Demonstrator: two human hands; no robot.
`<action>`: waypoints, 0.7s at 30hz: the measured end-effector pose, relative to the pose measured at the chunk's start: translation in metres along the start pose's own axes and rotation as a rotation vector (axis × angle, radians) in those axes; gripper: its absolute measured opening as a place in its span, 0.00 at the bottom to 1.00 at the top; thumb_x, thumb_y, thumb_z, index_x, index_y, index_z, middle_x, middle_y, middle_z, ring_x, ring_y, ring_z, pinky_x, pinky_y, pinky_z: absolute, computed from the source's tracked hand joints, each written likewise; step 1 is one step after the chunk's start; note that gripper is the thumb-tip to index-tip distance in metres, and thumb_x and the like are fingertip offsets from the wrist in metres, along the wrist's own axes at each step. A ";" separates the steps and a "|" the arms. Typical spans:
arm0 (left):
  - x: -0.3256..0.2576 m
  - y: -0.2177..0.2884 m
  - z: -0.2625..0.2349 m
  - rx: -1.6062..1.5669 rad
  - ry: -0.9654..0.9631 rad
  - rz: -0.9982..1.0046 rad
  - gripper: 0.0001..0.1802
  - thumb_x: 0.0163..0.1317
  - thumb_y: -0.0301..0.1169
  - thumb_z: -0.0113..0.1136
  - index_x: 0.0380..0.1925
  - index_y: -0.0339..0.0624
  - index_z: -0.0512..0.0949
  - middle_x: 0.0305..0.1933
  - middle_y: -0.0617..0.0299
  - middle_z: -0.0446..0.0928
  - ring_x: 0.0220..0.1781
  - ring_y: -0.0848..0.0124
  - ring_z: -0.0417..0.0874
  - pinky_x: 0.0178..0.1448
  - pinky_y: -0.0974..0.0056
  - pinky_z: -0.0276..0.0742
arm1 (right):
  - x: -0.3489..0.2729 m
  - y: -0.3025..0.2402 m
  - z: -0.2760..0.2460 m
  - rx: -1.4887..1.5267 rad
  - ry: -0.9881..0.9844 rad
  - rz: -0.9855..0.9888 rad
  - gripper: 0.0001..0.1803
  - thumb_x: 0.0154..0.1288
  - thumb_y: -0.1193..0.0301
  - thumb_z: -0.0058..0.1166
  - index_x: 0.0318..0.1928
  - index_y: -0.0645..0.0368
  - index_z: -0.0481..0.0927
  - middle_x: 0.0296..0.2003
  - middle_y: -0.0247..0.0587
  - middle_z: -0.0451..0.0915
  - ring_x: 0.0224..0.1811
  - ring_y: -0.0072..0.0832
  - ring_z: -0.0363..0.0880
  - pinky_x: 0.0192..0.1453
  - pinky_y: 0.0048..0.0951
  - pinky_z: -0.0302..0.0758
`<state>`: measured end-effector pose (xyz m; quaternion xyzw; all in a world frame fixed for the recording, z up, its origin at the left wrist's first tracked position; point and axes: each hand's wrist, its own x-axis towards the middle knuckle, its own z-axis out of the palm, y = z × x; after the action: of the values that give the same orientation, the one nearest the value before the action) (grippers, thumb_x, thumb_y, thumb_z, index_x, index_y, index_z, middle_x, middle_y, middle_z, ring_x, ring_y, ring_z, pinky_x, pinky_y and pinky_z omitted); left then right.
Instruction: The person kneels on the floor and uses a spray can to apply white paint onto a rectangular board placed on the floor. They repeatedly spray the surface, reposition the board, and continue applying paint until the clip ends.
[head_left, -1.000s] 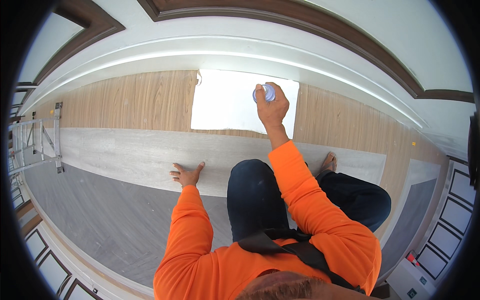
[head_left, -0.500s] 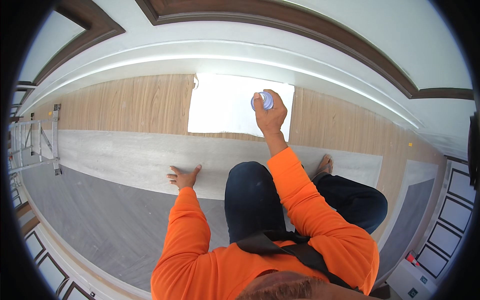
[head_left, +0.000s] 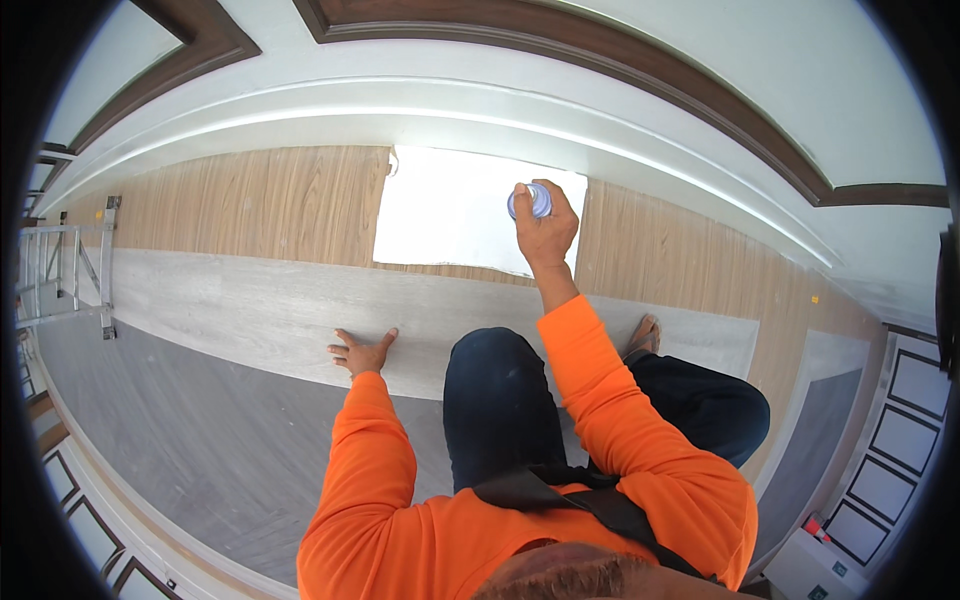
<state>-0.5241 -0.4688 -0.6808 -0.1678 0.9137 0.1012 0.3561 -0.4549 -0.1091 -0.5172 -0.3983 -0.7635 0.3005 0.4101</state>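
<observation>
My right hand (head_left: 547,225) grips a spray can (head_left: 531,202) with a pale purple, ringed top, the thumb and fingers wrapped round it. The can is held over the right part of a white sheet (head_left: 450,210), which lies by the wall on wood-patterned flooring (head_left: 270,205). Whether the can touches the sheet, I cannot tell. My left hand (head_left: 363,352) rests on a light grey floor strip (head_left: 250,305) with its fingers spread, holding nothing.
A metal ladder or frame (head_left: 107,268) stands at the far left. Along the front runs a white wall with brown moulding (head_left: 560,40). Dark grey flooring (head_left: 220,430) spreads at the left, and a white box (head_left: 810,570) sits at the lower right. My bent knee (head_left: 498,400) is between my arms.
Relative to the sheet, my right hand has shifted very slightly to the right with the can. My left hand stays on the grey strip; the whole view has moved a little.
</observation>
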 end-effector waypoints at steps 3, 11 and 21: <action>0.000 -0.002 0.000 -0.001 0.004 0.002 0.84 0.36 0.70 0.80 0.82 0.55 0.32 0.85 0.39 0.27 0.86 0.39 0.32 0.72 0.19 0.58 | 0.000 0.003 0.002 0.028 0.012 -0.022 0.21 0.62 0.56 0.71 0.43 0.63 0.85 0.34 0.46 0.87 0.35 0.38 0.87 0.40 0.36 0.83; -0.007 0.003 -0.006 0.000 -0.015 -0.008 0.83 0.38 0.69 0.79 0.82 0.55 0.31 0.85 0.40 0.27 0.86 0.39 0.32 0.73 0.20 0.59 | 0.012 -0.003 -0.004 -0.002 0.035 0.061 0.22 0.61 0.56 0.71 0.42 0.63 0.85 0.35 0.47 0.87 0.35 0.37 0.88 0.40 0.35 0.83; 0.000 -0.003 0.000 0.015 0.006 0.026 0.84 0.37 0.71 0.78 0.82 0.53 0.32 0.85 0.37 0.28 0.86 0.36 0.32 0.72 0.20 0.61 | 0.021 -0.034 0.020 0.050 0.016 -0.081 0.20 0.59 0.59 0.72 0.40 0.63 0.85 0.32 0.45 0.86 0.33 0.37 0.86 0.38 0.35 0.82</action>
<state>-0.5233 -0.4712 -0.6813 -0.1537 0.9176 0.0985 0.3532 -0.4917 -0.1112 -0.4918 -0.3592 -0.7677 0.2995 0.4380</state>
